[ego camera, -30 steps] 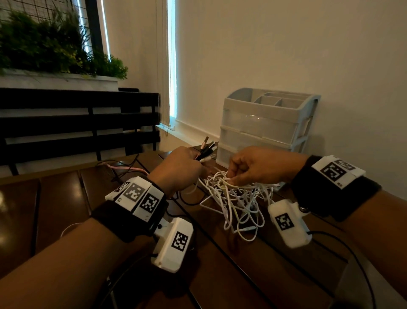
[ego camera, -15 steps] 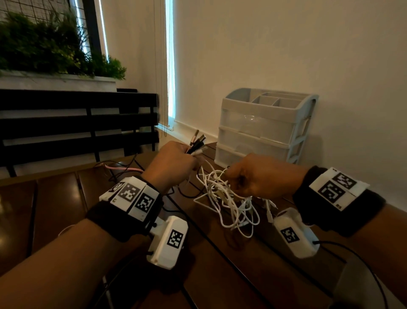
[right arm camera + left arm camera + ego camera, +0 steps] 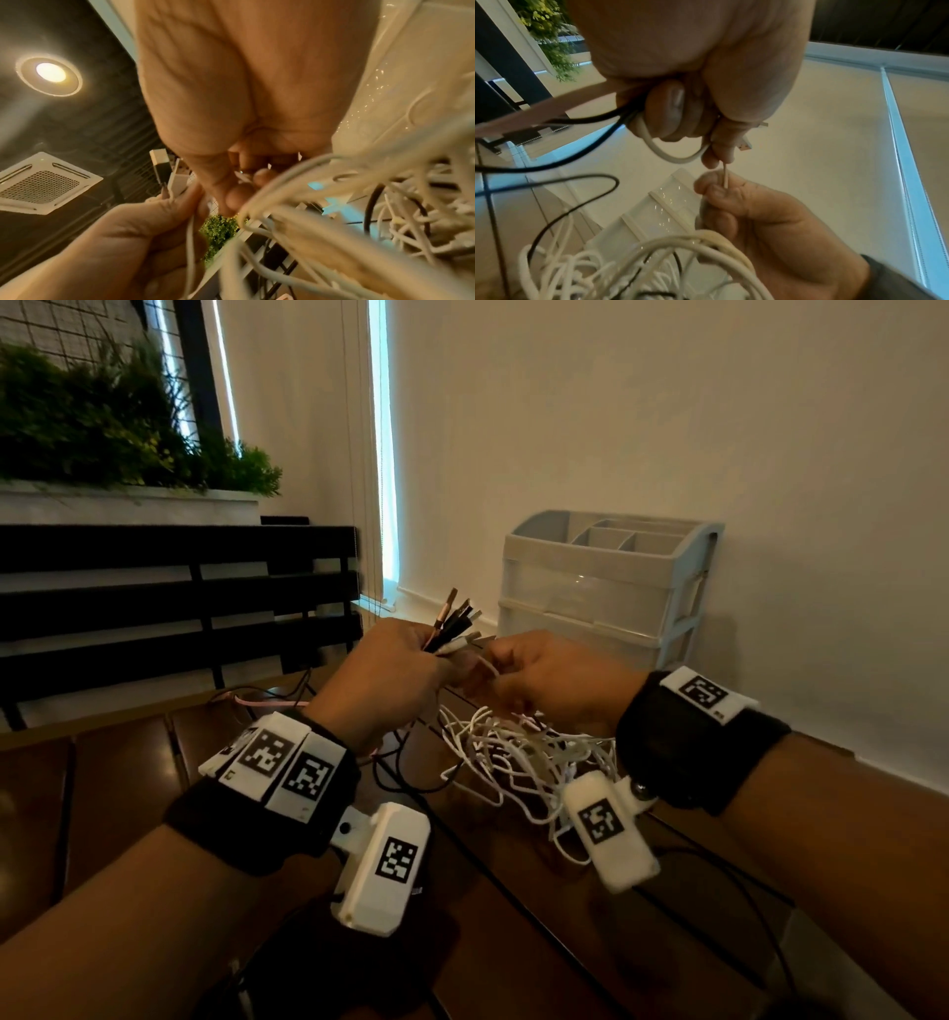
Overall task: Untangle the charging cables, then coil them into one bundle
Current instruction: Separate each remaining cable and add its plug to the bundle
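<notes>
My left hand [image 3: 390, 675] is raised above the table and grips a bunch of cable plug ends [image 3: 454, 621], black, white and copper-coloured, that fan upward from the fist. My right hand [image 3: 544, 680] sits just to its right and pinches a thin white cable [image 3: 725, 175] that runs between the two hands. Below the hands hangs a tangle of white cables [image 3: 518, 757], reaching down to the dark wooden table [image 3: 118, 793]. In the right wrist view the white cable loops [image 3: 334, 203] crowd in front of the fingers. Black cables [image 3: 552, 162] trail off to the left.
A grey plastic drawer organiser [image 3: 606, 588] stands against the wall behind the hands. A pink cable [image 3: 257, 701] and black leads lie at the table's far left. A black bench [image 3: 179, 608] and a planter [image 3: 118, 433] stand beyond the table.
Both hands have risen and come together. The right hand moved up to the left hand's plug ends, and the white tangle lifted with it.
</notes>
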Motion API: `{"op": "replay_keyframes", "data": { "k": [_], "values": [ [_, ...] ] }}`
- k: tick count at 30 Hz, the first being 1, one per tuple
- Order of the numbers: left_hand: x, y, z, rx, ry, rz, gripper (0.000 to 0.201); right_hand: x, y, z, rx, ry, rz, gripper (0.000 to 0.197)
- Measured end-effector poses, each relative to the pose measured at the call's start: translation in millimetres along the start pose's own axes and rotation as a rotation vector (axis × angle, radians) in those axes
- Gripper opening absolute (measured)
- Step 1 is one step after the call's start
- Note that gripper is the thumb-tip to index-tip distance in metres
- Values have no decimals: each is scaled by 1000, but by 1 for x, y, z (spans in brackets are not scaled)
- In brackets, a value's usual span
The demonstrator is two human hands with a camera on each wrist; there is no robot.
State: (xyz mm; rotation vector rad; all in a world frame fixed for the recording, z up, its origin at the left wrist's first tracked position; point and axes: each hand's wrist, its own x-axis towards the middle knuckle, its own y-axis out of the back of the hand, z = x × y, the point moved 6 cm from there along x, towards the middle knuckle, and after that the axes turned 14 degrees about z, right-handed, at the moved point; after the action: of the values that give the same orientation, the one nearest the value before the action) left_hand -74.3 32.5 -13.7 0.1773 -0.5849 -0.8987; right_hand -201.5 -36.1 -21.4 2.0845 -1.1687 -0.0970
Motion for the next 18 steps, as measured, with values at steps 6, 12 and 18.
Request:
{"op": "replay_keyframes", "data": {
  "k": [6, 12, 18],
  "values": [
    [11, 19, -3, 200, -88, 56, 13, -5, 15, 11, -290, -30, -170, 6],
    [25, 50, -7, 322, -112, 173, 16, -8, 28, 17, -448, -40, -185, 9],
    [18, 42, 5, 416, -237, 166, 17, -2, 19, -2, -623, 142, 1, 13]
  ]
}}
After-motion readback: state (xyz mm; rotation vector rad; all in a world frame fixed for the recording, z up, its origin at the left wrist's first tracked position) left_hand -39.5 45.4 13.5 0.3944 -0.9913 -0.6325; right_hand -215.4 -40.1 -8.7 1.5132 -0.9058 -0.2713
